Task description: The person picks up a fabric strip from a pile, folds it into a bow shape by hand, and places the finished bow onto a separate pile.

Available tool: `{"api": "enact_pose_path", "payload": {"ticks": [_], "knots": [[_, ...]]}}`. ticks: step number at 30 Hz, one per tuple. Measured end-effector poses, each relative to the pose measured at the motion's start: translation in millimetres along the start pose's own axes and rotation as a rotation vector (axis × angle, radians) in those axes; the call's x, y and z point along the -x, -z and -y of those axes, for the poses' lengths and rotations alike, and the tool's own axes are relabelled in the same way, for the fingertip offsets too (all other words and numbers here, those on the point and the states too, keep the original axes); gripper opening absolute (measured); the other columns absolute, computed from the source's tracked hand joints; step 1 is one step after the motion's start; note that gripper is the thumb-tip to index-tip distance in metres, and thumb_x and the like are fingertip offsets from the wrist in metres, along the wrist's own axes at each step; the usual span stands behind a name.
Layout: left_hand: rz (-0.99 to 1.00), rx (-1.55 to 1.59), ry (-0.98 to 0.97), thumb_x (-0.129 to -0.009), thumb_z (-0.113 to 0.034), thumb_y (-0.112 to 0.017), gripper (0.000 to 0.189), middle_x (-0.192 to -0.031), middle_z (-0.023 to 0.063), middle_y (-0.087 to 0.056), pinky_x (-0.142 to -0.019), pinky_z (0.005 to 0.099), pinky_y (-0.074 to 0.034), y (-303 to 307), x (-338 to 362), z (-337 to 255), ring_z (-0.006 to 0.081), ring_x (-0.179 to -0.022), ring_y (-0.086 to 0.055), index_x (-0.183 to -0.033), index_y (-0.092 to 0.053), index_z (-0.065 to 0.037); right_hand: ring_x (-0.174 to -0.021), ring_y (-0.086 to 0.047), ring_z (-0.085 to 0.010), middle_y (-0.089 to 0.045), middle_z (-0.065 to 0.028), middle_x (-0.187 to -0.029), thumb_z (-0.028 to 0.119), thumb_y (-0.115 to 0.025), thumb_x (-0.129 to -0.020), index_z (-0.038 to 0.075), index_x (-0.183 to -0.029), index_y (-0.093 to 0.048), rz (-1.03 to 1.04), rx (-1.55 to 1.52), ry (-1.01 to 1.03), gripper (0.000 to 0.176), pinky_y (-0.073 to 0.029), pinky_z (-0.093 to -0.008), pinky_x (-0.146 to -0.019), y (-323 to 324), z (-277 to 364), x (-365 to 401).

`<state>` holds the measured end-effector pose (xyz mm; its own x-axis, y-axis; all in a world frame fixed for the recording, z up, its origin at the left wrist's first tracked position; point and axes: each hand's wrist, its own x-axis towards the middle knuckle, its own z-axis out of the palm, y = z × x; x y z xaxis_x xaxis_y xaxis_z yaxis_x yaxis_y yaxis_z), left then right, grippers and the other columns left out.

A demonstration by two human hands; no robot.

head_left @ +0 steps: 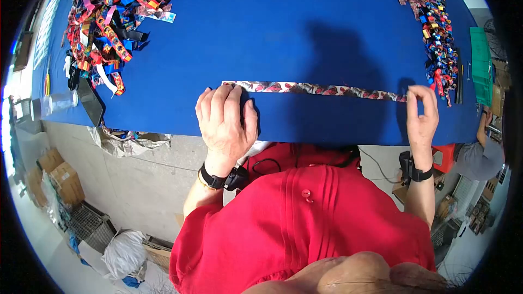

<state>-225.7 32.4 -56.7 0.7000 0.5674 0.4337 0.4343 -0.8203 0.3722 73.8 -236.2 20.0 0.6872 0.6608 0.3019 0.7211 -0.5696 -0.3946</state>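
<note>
A narrow printed ribbon, white with dark and red pictures, lies stretched across the blue tabletop. My left hand rests palm down at its left end, fingers extended and lying over the table, with the fingertips touching the ribbon. At the opposite end, my right hand pinches the ribbon between thumb and fingers. Both wrists wear black straps. My shadow falls across the cloth behind the ribbon.
A tangled heap of colourful ribbon pieces covers the table's far left. Another long pile lies at the right. A dark phone-like slab and a clear container sit at the left edge. Another person is at right.
</note>
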Motion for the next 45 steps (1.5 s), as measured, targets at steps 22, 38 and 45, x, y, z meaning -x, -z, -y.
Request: {"api": "enact_pose_path", "payload": {"ticks": [22, 38, 45], "knots": [[0.345, 0.256, -0.202, -0.092, -0.008, -0.069, 0.025, -0.107, 0.0174, -0.068, -0.078, 0.0423, -0.054, 19, -106, -77, 0.0345, -0.088, -0.068, -0.116, -0.064, -0.001, -0.079, -0.067, -0.0364, -0.066, -0.0158, -0.081, 0.014, -0.066, -0.085, 0.006, -0.086, -0.06, 0.324, -0.435, 0.53, 0.01, -0.049, -0.0474, -0.071, -88, 101, -70], [0.526, 1.264, 0.383, -0.099, -0.006, -0.069, 0.011, -0.095, 0.0064, -0.073, -0.069, 0.0225, -0.053, -66, -167, -76, 0.0105, -0.078, -0.065, -0.109, -0.068, 0.0, -0.087, -0.068, -0.0111, -0.07, -0.0081, -0.096, 0.006, -0.065, -0.1, -0.001, -0.115, -0.056, 0.35, -1.326, -0.004, 0.018, -0.056, -0.028, -0.078, -85, 46, -107], [0.355, 1.195, 0.186, -0.096, -0.001, -0.071, 0.009, -0.092, 0.0013, -0.069, -0.075, 0.0239, -0.051, -75, -163, -64, 0.0081, -0.082, -0.062, -0.105, -0.072, -0.001, -0.096, -0.068, -0.0136, -0.072, -0.0077, -0.101, 0.002, -0.067, -0.097, -0.001, -0.117, -0.058, 0.546, -1.381, -0.074, 0.023, -0.055, -0.0283, -0.087, -72, 58, -105]]}}
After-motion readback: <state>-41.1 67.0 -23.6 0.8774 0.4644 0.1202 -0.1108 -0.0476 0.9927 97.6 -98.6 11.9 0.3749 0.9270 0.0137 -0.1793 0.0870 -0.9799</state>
